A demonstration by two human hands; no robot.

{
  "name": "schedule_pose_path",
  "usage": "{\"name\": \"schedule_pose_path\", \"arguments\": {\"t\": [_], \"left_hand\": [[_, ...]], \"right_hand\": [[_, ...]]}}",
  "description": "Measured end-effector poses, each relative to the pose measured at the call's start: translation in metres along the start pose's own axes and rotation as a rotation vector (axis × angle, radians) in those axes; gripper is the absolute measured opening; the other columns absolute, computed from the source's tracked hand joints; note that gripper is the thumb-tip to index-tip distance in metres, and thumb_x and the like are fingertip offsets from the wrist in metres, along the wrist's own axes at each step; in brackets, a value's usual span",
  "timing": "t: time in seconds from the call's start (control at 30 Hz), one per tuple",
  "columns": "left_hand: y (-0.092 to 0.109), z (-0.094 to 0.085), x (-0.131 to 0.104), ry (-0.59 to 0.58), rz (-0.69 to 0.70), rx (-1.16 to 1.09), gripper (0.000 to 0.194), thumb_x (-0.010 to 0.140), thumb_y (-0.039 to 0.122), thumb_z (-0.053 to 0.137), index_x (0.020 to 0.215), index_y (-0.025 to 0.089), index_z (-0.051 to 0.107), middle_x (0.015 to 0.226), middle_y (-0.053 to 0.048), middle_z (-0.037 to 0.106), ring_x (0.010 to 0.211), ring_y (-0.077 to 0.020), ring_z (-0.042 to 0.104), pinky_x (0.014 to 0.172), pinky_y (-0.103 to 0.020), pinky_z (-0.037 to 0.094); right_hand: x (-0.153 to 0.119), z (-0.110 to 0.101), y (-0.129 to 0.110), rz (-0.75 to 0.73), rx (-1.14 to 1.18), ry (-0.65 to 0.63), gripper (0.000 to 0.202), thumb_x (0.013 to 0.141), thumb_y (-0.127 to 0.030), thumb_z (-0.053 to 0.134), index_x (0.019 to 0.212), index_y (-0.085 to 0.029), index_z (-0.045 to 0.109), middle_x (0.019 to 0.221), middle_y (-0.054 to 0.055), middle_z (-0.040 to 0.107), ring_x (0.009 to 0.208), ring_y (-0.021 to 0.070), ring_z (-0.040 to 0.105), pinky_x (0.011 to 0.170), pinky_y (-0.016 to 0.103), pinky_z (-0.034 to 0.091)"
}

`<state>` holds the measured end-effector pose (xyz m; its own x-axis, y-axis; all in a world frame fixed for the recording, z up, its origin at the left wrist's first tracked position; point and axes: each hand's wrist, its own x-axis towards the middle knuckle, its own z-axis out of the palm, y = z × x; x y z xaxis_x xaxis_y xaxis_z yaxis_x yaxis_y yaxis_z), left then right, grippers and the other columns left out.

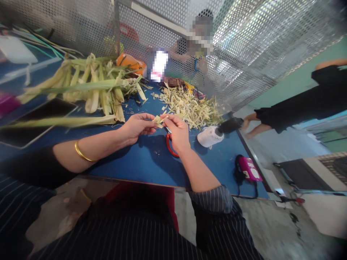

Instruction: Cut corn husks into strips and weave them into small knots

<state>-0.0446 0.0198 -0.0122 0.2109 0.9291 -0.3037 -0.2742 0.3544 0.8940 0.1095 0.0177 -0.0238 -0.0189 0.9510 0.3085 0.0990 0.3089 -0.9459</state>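
Note:
Over the blue table, my left hand (137, 129) pinches a small pale green-yellow strip of plant leaf (158, 121). Close against it, my right hand (179, 135) has its fingertips closed on the same strip or one touching it. Red-handled scissors (170, 147) show under the right palm; I cannot tell whether they hang from the fingers or lie on the table. Beyond the right hand lies a heap of short cut leaf strips (187, 106). To the left, long leafy stalks (94, 86) are piled up, with one long leaf (67, 121) nearest me.
A white thread cone (210, 136) lies right of the heap, and a magenta box with a black cord (249, 168) near the table's right end. An orange bag (132, 65) and a lit phone (159, 65) stand at the back, before a perforated metal screen (162, 27). People are beyond.

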Motion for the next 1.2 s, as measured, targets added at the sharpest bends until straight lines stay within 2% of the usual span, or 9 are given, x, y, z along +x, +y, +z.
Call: {"name": "schedule_pose_path", "arguments": {"t": [0.2,0.4,0.57,0.7,0.8,0.97,1.2], "left_hand": [[-0.004,0.000,0.001,-0.011,0.036,0.012,0.017,0.070,0.010,0.072,0.084,0.014,0.062,0.066,-0.002,0.068,0.049,-0.0070,0.059,0.053,-0.018,0.050],[-0.005,0.001,0.000,0.023,0.106,0.061,0.017,0.071,0.010,0.071,0.082,0.014,0.060,0.063,-0.002,0.068,0.046,-0.0077,0.057,0.052,-0.020,0.048],[-0.008,0.000,0.002,0.003,0.129,0.095,0.016,0.070,0.008,0.071,0.080,0.015,0.061,0.061,-0.001,0.067,0.046,-0.0078,0.057,0.053,-0.021,0.048],[-0.010,-0.003,0.005,-0.025,0.185,0.194,0.016,0.069,0.010,0.072,0.080,0.015,0.063,0.064,-0.001,0.068,0.050,-0.0088,0.059,0.054,-0.022,0.049],[-0.009,-0.005,0.005,-0.057,0.210,0.250,0.016,0.067,0.011,0.072,0.080,0.015,0.063,0.066,-0.002,0.069,0.052,-0.0094,0.059,0.054,-0.023,0.049],[-0.007,-0.006,0.006,-0.098,0.181,0.301,0.015,0.067,0.010,0.070,0.078,0.015,0.063,0.067,-0.004,0.068,0.051,-0.0099,0.059,0.053,-0.025,0.048],[-0.004,-0.006,0.005,-0.099,0.152,0.349,0.025,0.068,0.007,0.067,0.092,0.013,0.062,0.059,0.000,0.064,0.050,-0.0106,0.058,0.054,-0.025,0.049]], "right_hand": [[0.000,-0.001,0.000,0.077,0.044,0.044,0.011,0.072,-0.028,0.067,0.079,-0.021,0.061,0.071,-0.002,0.063,0.064,0.0111,0.055,0.067,0.027,0.049],[-0.001,-0.002,0.002,0.064,-0.078,0.008,0.005,0.072,-0.025,0.067,0.072,-0.020,0.065,0.067,-0.002,0.064,0.062,0.0110,0.054,0.066,0.027,0.047],[-0.001,-0.003,0.007,0.079,-0.120,-0.015,0.001,0.072,-0.021,0.066,0.071,-0.020,0.066,0.063,-0.003,0.063,0.059,0.0110,0.055,0.063,0.027,0.045],[-0.001,-0.004,0.008,0.091,-0.156,-0.037,0.002,0.073,-0.022,0.065,0.073,-0.020,0.064,0.063,-0.003,0.063,0.058,0.0109,0.056,0.062,0.027,0.046],[0.000,-0.004,0.006,0.091,-0.147,-0.041,0.011,0.072,-0.021,0.067,0.080,-0.021,0.058,0.064,-0.005,0.063,0.058,0.0111,0.059,0.062,0.028,0.048],[0.001,-0.008,0.002,0.005,-0.221,-0.193,0.025,0.076,-0.015,0.060,0.100,-0.022,0.057,0.065,-0.007,0.060,0.061,0.0112,0.061,0.066,0.028,0.049],[0.002,-0.012,-0.001,0.036,-0.294,-0.228,0.024,0.075,-0.019,0.065,0.097,-0.022,0.054,0.069,-0.006,0.061,0.061,0.0106,0.061,0.067,0.029,0.049]]}}
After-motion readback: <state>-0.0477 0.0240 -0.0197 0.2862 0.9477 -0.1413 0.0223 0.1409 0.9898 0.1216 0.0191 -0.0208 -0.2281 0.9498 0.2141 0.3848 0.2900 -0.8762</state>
